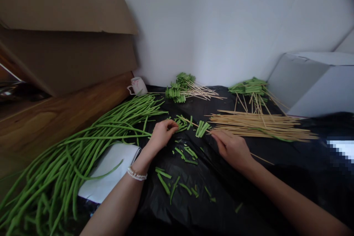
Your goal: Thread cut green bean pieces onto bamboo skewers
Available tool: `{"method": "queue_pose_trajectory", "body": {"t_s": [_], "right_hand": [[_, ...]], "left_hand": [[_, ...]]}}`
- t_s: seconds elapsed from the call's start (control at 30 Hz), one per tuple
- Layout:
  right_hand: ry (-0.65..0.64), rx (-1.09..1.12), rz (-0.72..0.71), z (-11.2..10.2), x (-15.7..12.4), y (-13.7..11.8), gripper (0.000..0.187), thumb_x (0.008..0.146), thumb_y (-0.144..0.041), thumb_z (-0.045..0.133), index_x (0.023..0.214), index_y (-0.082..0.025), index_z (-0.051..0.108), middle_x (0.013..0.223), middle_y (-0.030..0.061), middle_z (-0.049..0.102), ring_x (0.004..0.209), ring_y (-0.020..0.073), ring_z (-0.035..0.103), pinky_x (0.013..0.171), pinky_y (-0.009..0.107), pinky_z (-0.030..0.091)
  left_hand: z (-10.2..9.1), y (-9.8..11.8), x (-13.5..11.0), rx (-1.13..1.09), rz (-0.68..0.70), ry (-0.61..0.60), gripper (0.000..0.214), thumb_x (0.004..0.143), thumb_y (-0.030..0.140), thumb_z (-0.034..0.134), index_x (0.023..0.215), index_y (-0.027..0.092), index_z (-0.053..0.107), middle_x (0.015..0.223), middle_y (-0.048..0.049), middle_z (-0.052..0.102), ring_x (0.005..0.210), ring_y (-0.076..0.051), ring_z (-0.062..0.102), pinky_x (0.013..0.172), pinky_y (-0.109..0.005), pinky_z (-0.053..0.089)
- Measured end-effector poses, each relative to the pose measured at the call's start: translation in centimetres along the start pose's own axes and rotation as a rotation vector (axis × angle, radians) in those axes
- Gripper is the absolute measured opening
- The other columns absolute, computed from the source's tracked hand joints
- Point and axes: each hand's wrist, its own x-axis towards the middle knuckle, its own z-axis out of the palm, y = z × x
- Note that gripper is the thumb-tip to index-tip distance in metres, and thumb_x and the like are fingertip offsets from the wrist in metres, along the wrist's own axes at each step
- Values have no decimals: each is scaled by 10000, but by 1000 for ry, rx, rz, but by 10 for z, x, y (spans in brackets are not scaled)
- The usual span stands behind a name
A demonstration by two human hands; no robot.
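Observation:
My left hand (162,132) is closed in a pinch on short cut pieces of green bean (181,123) over the black plastic sheet (221,199). My right hand (231,147) is closed on a thin bamboo skewer (193,122) whose tip runs through some of those pieces and a small bunch of bean pieces (202,128). Loose cut bean pieces (177,180) lie scattered below and between my hands.
A big heap of long green beans (83,151) covers the left, partly over a white cloth (107,173). Bare skewers (260,125) lie right. Finished bean skewers (182,88) and a second such pile (251,87) sit at the back. Cardboard box (63,25), white mug (137,85), white box (318,81).

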Motion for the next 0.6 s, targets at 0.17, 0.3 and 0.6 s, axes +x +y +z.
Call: {"method": "queue_pose_trajectory", "body": {"t_s": [0.17,0.3,0.6], "right_hand": [[13,-6,-31,0,-1,-2,249,944,-222,447,1052,-170,665,967,67,717,914,162,664,809,251,489],[-18,7,-49,-1,0,-5,259,948,-210,432,1065,-170,659,958,65,714,921,157,660,802,245,488],[-18,-13,-60,-2,0,-7,253,949,-212,431,1045,-171,662,955,67,713,897,157,663,795,246,489]], "left_hand": [[3,-4,4,-420,-177,155,216,720,281,721,893,154,744,806,-49,726,707,-154,618,683,-258,451],[5,-1,5,-1008,-427,75,265,626,260,821,839,126,740,790,-51,715,679,-107,614,659,-214,482],[4,3,4,-1303,-533,-39,148,711,106,762,855,86,735,808,-69,695,656,-74,608,579,-150,503]]}}
